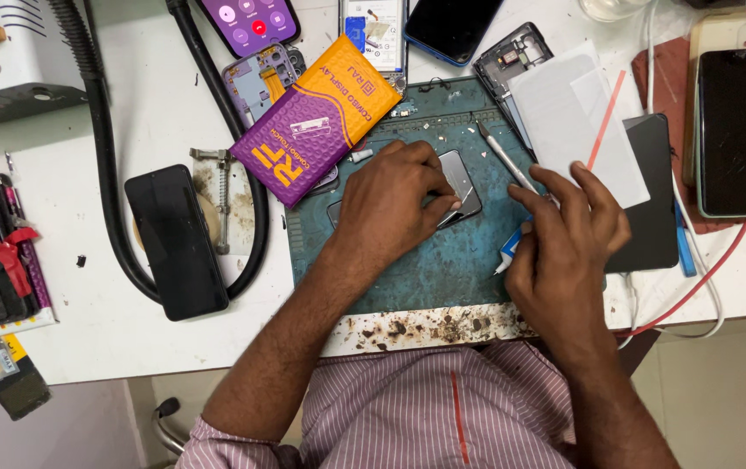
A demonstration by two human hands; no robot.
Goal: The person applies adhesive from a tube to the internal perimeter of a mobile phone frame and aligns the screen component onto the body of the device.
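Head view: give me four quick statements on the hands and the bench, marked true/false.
1. The left hand presses on a dark phone panel lying on the teal work mat. True.
2. The right hand holds a screwdriver upright. False: it holds a small blue-and-white tube.
3. An orange-and-purple padded packet lies at the mat's upper left corner. True.
4. The black phone left of the mat has its screen lit. False: it is dark.
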